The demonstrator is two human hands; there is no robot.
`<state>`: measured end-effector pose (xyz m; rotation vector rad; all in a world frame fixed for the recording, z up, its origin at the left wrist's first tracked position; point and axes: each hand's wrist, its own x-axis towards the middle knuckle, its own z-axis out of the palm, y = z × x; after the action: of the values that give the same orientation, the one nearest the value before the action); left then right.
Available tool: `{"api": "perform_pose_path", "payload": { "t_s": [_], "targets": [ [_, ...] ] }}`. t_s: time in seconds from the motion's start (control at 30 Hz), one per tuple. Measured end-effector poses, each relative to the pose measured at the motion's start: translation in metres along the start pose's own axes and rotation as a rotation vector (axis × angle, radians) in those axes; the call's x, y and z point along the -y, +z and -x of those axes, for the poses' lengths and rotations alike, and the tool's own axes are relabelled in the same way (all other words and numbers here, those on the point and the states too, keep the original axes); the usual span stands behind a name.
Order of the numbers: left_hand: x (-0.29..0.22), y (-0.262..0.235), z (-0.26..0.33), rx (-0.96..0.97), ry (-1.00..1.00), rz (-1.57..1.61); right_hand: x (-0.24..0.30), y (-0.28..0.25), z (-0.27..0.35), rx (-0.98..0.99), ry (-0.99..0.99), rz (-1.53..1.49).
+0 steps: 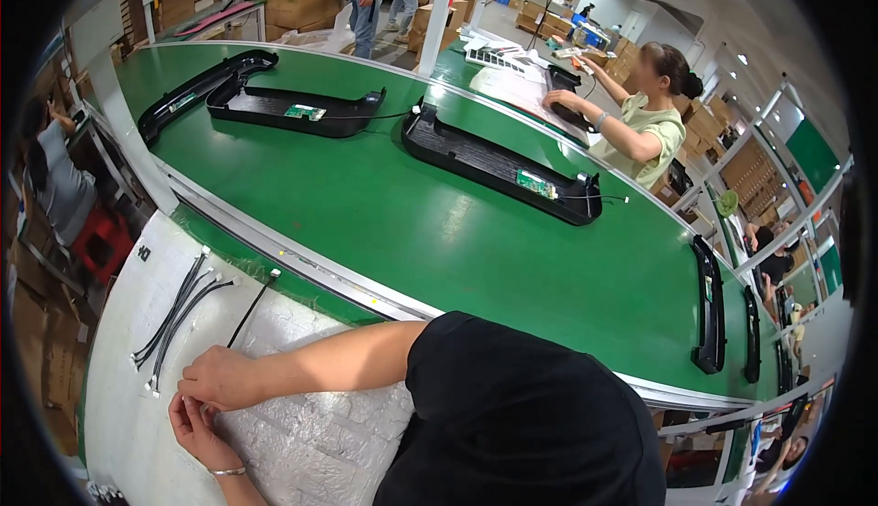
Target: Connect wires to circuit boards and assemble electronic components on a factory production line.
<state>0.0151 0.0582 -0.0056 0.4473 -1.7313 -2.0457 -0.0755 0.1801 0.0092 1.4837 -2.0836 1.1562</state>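
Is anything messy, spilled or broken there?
I see nothing spilled or broken. One thin cable sticks out past the end of the middle black tray, so it looks untucked. Near the right hand, a lone black cable lies apart from the bunch of cables.

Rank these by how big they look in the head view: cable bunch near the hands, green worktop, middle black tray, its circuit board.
1. Green worktop
2. Black tray
3. Cable bunch, by its spread
4. Circuit board
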Motion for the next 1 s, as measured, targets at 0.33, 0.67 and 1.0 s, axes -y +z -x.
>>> {"api": "perform_pose_path", "payload": {
  "t_s": [0.33,0.67,1.0],
  "targets": [
    [-0.005,-0.002,0.000,0.033,-0.013,-0.059,-0.002,-0.003,-0.002,0.149,0.084,0.032],
    [-0.006,-0.006,-0.005,0.036,-0.024,-0.068,-0.001,-0.004,-0.005,0.107,0.094,0.003],
    [-0.012,-0.001,-0.003,0.000,-0.039,-0.004,0.000,-0.008,-0.006,0.103,0.101,-0.001]
  ]
}}
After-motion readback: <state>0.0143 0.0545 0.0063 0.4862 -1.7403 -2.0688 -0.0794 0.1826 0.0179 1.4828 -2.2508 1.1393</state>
